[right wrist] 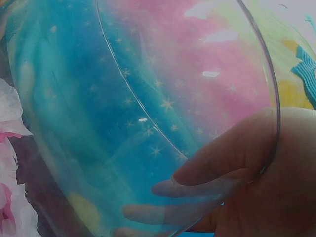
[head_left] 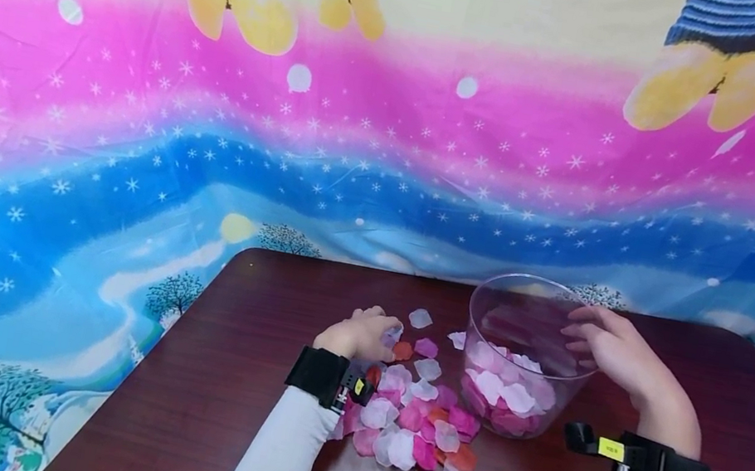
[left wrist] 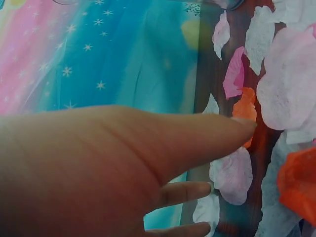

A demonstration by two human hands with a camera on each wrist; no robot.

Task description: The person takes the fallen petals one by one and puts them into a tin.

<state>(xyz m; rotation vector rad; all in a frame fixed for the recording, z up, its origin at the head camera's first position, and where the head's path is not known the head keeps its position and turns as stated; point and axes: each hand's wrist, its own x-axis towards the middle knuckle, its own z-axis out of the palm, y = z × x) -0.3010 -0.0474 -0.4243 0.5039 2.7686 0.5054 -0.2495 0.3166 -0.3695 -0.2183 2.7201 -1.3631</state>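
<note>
your right hand (head_left: 611,348) grips the rim of the clear bowl (head_left: 523,358), fingers curled over its far side, petals inside; your left hand (head_left: 360,333) sits curled over the petal pile (head_left: 416,423) just left of the bowl, pinching a pale petal (head_left: 394,331)

Clear bowl (head_left: 525,354) on table (head_left: 216,375), petals inside; loose petal pile (head_left: 417,419) just left, before it; printed cloth (head_left: 217,115) behind table
</note>
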